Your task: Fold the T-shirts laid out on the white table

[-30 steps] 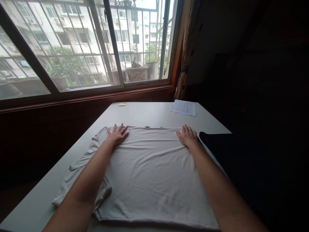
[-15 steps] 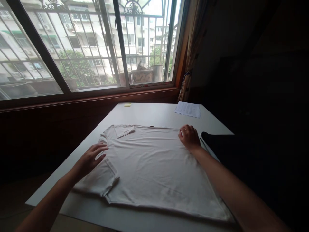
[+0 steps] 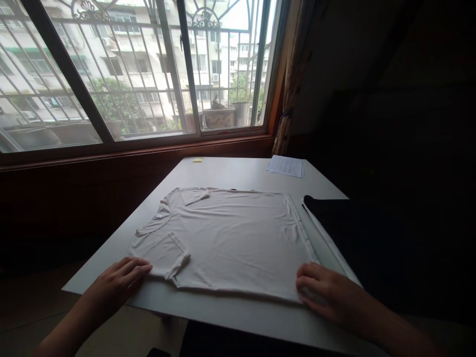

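A white short-sleeved T-shirt (image 3: 238, 243) lies spread on the white table (image 3: 238, 173), its neckline to the left and its hem to the right. Both sleeves are folded in over the body. At the near left, my left hand (image 3: 121, 277) is closed on the shirt's edge by the near shoulder and sleeve, fingers together and thumb mostly hidden. My right hand (image 3: 323, 290) has its fingers curled round the near corner of the hem. What lies under its palm is hidden.
Printed papers (image 3: 285, 166) lie at the table's far right, and a yellow sticky note (image 3: 198, 160) at the far left. A dark cloth or dark-covered object (image 3: 330, 218) rests along the right edge. Beyond the table is a barred window (image 3: 148, 74) with a curtain (image 3: 284, 119).
My right hand has come from the far hem corner to the near one. My left hand has moved nearer along the shoulder side, uncovering the neckline. The view has shifted slightly.
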### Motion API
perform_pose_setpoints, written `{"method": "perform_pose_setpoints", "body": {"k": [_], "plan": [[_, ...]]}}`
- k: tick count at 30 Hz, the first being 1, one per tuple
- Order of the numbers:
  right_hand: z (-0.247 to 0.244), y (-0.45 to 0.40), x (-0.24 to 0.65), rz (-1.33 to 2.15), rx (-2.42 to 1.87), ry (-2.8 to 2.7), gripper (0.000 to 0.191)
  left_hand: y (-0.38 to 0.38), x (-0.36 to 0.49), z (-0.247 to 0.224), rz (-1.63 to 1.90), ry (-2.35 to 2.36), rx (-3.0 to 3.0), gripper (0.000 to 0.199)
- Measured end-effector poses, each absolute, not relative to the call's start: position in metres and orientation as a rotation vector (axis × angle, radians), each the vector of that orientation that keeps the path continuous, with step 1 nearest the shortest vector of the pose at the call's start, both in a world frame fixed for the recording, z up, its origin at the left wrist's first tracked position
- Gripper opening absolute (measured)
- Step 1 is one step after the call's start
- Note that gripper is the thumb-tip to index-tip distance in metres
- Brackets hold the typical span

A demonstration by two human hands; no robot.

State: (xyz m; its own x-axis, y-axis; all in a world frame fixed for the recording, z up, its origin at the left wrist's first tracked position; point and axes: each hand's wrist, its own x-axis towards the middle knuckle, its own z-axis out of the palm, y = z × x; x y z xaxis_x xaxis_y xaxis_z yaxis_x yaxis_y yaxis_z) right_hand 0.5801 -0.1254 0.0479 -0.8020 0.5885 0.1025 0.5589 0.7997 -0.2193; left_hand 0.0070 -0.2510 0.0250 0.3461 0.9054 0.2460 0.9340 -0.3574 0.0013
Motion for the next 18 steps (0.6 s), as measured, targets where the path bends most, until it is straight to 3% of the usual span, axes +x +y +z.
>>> {"method": "perform_pose_setpoints", "body": {"k": [12, 18], "plan": [[-0.003, -0.159, 0.640, -0.307, -1.050, -2.547, 0.025, -0.243, 0.010, 0.016, -0.249, -1.702, -2.258, 0.039], [-0.014, -0.158, 0.638, -0.308, -1.100, -2.492, 0.026, -0.246, 0.009, 0.013, -0.275, -1.699, -2.175, 0.038]]}}
